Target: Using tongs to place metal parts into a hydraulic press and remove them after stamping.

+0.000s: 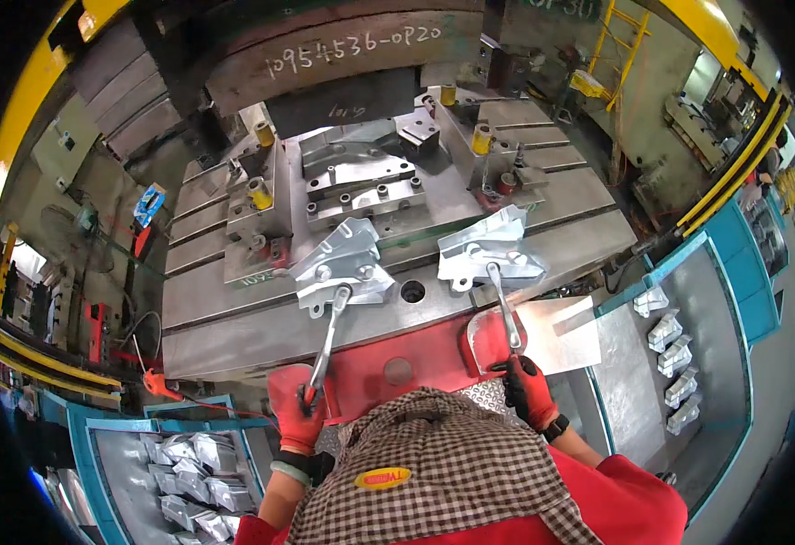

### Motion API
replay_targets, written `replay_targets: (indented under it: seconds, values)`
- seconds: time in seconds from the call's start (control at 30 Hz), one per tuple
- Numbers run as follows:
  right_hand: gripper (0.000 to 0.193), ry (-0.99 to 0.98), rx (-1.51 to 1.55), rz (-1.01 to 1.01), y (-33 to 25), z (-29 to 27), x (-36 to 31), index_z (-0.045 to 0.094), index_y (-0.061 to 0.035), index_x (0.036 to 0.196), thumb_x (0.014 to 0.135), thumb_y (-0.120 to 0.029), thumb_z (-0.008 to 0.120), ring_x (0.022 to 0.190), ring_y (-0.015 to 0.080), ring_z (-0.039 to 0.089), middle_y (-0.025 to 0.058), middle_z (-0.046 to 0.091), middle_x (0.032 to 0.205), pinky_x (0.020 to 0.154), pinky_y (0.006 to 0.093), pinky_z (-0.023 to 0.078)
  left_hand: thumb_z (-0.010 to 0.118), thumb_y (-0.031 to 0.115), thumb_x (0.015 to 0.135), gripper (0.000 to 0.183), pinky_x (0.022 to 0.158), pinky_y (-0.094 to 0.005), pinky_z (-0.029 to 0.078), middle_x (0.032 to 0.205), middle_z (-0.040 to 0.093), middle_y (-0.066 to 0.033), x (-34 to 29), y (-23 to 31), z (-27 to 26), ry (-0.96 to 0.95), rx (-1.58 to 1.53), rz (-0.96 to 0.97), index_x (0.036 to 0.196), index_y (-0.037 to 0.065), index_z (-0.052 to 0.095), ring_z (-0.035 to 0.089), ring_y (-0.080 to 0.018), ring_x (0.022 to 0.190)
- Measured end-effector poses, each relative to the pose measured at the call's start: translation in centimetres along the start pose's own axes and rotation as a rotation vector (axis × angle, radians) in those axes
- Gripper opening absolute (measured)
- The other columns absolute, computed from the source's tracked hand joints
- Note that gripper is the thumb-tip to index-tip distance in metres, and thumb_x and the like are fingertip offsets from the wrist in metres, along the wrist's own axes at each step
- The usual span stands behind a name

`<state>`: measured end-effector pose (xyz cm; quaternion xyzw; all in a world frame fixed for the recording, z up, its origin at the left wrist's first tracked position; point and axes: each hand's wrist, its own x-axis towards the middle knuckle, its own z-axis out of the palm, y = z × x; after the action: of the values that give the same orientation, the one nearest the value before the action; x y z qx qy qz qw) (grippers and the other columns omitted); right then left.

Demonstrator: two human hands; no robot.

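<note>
My left hand [297,411], in a red glove, is closed round a long-handled metal tool [327,341]. The tool's far end meets a bent silver sheet-metal part [341,259] in front of the die. In a red and black glove, my right hand [530,392] grips a second long-handled metal tool [506,309], whose tip is on another silver sheet-metal part [491,245] to the right. Whether these parts rest on the press bed [225,331] or hang just above it, I cannot tell. Behind them sits the bolted lower die [365,195].
A heavy upper press block [343,54] overhangs the die, between yellow-topped posts [259,193]. A red ledge [397,354] borders the bed. A left bin [107,468] holds several silver parts; more lie in the teal-edged tray [629,391] at right. A bare sheet [565,341] lies near my right hand.
</note>
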<state>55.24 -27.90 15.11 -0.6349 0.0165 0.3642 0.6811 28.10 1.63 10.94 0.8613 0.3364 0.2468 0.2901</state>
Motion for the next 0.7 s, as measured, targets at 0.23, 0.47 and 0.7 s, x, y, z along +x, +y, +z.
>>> replay_targets:
  seconds: [0.23, 0.47, 0.7]
  values:
    - [0.031, -0.201, -0.130, -0.066, -3.7, 2.0, 4.4, 0.057, -0.0065, 0.089, 0.093, -0.035, 0.046, 0.041, 0.0065, 0.038, -0.0030, 0.043, 0.056, 0.036, 0.0223, 0.031, 0.067, 0.018, 0.073, 0.028, 0.067, -0.0339, 0.045, 0.083, 0.058, -0.0093, -0.3, -0.8, 0.5, 0.036, 0.046, 0.031, 0.096, 0.006, 0.054, 0.058, -0.0247, 0.075]
    - [0.025, -0.425, 0.045, -0.079, -6.0, 12.4, 15.9, 0.053, -0.0133, 0.092, 0.089, -0.038, 0.053, 0.050, 0.0070, 0.045, -0.0034, 0.049, 0.066, 0.043, 0.0220, 0.034, 0.070, 0.021, 0.067, 0.041, 0.078, -0.0414, 0.044, 0.098, 0.058, -0.0148, 0.3, 1.0, -0.7, -0.026, 0.058, -0.008, 0.102, 0.006, 0.054, 0.055, -0.0352, 0.090]
    - [0.030, -0.417, -0.130, -0.429, -4.5, 18.3, 29.2, 0.060, -0.0070, 0.090, 0.089, -0.036, 0.054, 0.056, 0.0077, 0.052, -0.0010, 0.058, 0.071, 0.049, 0.0225, 0.041, 0.069, 0.024, 0.069, 0.044, 0.079, -0.0409, 0.043, 0.099, 0.057, -0.0157, 0.2, 0.1, -0.1, 0.021, 0.121, 0.103, 0.106, 0.007, 0.053, 0.054, -0.0357, 0.093]
